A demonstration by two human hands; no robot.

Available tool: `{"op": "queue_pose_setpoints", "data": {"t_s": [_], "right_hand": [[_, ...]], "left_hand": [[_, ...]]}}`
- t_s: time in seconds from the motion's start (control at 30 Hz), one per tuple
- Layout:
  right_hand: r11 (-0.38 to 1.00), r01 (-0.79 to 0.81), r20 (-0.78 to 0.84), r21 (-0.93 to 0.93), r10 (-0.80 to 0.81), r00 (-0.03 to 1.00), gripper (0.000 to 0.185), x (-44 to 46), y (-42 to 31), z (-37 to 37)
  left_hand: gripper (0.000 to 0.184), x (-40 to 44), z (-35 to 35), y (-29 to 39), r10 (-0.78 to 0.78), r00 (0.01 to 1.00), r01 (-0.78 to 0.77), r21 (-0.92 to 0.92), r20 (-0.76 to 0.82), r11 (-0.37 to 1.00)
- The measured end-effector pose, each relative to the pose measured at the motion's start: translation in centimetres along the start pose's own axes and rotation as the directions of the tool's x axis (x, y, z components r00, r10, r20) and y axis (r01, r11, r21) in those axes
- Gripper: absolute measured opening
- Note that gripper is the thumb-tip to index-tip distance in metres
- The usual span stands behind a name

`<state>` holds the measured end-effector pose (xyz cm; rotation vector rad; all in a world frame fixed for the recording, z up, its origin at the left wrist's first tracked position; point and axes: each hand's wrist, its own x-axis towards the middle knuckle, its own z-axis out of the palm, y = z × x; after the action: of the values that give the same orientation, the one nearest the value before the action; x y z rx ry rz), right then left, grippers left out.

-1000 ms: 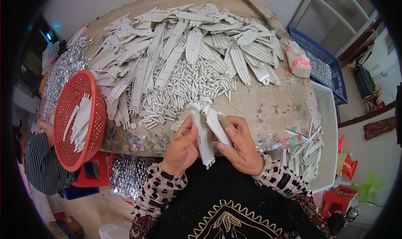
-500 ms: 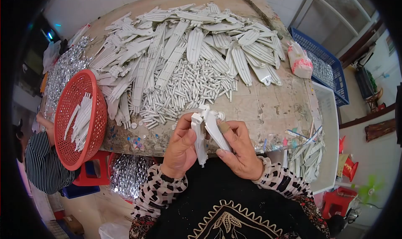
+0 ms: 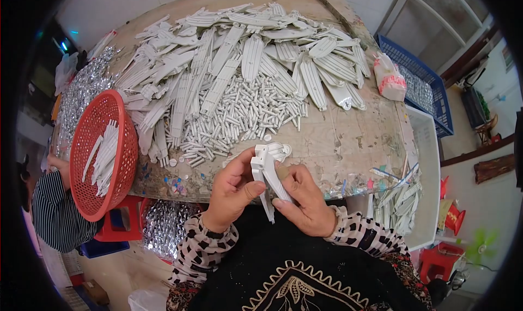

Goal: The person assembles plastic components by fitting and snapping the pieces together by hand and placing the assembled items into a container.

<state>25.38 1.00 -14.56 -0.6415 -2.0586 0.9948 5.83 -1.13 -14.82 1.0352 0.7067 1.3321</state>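
Just over the table's front edge, my left hand (image 3: 230,194) is closed on a white plastic piece (image 3: 260,159) with a block-like upper end and a narrow blade hanging down. My right hand (image 3: 308,204) pinches a second white plastic piece with a ribbed face (image 3: 279,183), thumb below and fingers behind. The two pieces meet at their upper ends and spread apart below, like an upside-down V. Whether they are locked together I cannot tell. Behind them shows a round-ended white part (image 3: 282,149), partly hidden.
Long white plastic pieces (image 3: 252,57) are heaped on the worn table (image 3: 338,134), with small white cylinders (image 3: 245,109) in front. A red basket (image 3: 131,164) holds more pieces at left, beside another person's striped sleeve (image 3: 62,210). A white bin (image 3: 427,202) stands at right.
The upper ends of the two white pieces have come together. My right hand has shifted slightly left, and my left hand slightly left and down.
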Motion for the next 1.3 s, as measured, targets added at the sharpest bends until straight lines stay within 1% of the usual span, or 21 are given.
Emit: {"op": "queue_pose_setpoints", "data": {"t_s": [0.13,0.2,0.3,0.33,0.37,0.4,0.5,0.57,0.6,0.67,0.7,0.73,0.8,0.87,0.93,1.0,1.07,1.13,1.2,1.23,1.3], "right_hand": [[0.995,-0.073,0.014,0.065,0.072,0.997,0.061,0.4,-0.4,0.1],[0.991,-0.116,0.031,0.067,0.114,0.993,0.061,0.7,-0.5,0.2],[0.988,-0.152,-0.039,-0.028,0.151,0.988,0.062,1.1,-0.5,0.8],[0.971,-0.202,-0.032,-0.124,0.2,0.979,0.062,1.1,-0.8,0.9],[0.943,-0.25,-0.027,-0.219,0.25,0.968,0.062,1.0,-0.9,0.8],[0.942,-0.253,-0.028,-0.22,0.253,0.967,0.062,0.8,-0.9,0.7],[0.955,-0.225,0.021,-0.192,0.233,0.972,0.062,0.4,-0.4,-0.5],[0.96,-0.046,-0.229,-0.275,-0.019,0.973,0.055,0.9,0.0,-2.3],[0.957,-0.061,-0.239,-0.285,-0.009,0.971,0.055,1.2,0.1,-3.2],[0.967,0.047,-0.117,-0.249,-0.078,0.99,0.044,1.5,0.0,-5.4],[0.985,0.016,-0.061,-0.172,-0.027,0.998,0.033,1.6,-0.2,-5.9],[0.981,-0.001,-0.076,-0.192,-0.014,0.997,0.033,1.1,-0.1,-6.5],[0.996,-0.074,0.029,-0.042,0.075,0.997,0.027,0.2,0.5,-7.2],[0.997,-0.045,0.003,-0.058,0.045,0.999,0.024,-0.8,0.8,-7.3],[0.952,-0.297,-0.016,0.074,0.299,0.954,0.023,-2.0,0.7,-7.2],[0.966,-0.244,-0.01,0.085,0.246,0.969,0.023,-2.8,1.0,-7.3],[0.977,-0.187,0.002,0.101,0.188,0.982,0.023,-3.4,1.0,-7.6],[0.988,-0.144,0.021,-0.051,0.146,0.989,0.022,-3.7,0.5,-8.0],[0.988,-0.152,0.012,-0.012,0.152,0.988,0.021,-4.2,0.7,-7.9],[0.986,-0.167,-0.001,0.014,0.167,0.986,0.02,-4.3,0.8,-7.7],[0.978,-0.202,-0.011,0.05,0.203,0.979,0.019,-4.4,0.9,-7.3]], "left_hand": [[0.063,0.4,-0.1,0.5,-0.044,0.999,0.04,0.123,0.024,0.992],[0.061,0.8,-0.3,-0.2,-0.063,0.998,0.061,0.086,0.013,0.994],[0.057,0.9,0.6,-1.4,-0.086,0.995,0.088,0.039,-0.046,0.995],[0.055,0.7,1.0,-1.8,-0.089,0.992,0.092,0.028,-0.091,0.995],[0.051,0.4,0.7,-2.2,-0.084,0.996,0.088,0.097,-0.042,0.991],[0.051,0.4,0.9,-2.2,-0.087,0.995,0.09,0.094,-0.041,0.991],[0.051,0.9,1.6,-1.6,-0.169,0.983,0.175,0.089,-0.071,0.98],[0.05,1.1,1.4,-1.0,-0.125,0.992,0.114,0.255,0.029,0.96],[0.05,1.2,1.2,-0.8,-0.133,0.99,0.118,0.246,0.045,0.962],[0.044,1.6,1.2,-0.6,-0.245,0.951,0.116,0.519,0.187,0.847],[0.038,1.8,1.9,-0.2,-0.299,0.94,0.158,0.562,0.167,0.812],[0.038,2.0,2.3,-0.3,-0.302,0.933,0.15,0.554,0.194,0.819],[0.035,2.2,2.7,-0.5,-0.413,0.888,0.23,0.582,0.204,0.78],[0.035,1.9,2.6,-2.3,-0.419,0.882,0.26,0.516,0.217,0.816],[0.034,1.5,2.6,-3.9,-0.427,0.877,0.296,0.449,0.223,0.843],[0.034,1.4,3.0,-4.6,-0.393,0.88,0.195,0.552,0.267,0.811],[0.034,1.5,3.6,-4.0,-0.42,0.864,0.194,0.585,0.279,0.788],[0.034,1.6,4.5,-2.8,-0.446,0.85,0.192,0.624,0.28,0.757],[0.039,1.5,5.3,-1.9,-0.537,0.816,0.28,0.669,0.213,0.689],[0.043,1.3,5.1,-2.4,-0.464,0.855,0.223,0.643,0.231,0.732],[0.044,1.4,4.7,-2.3,-0.522,0.821,0.225,0.711,0.229,0.666]]}}
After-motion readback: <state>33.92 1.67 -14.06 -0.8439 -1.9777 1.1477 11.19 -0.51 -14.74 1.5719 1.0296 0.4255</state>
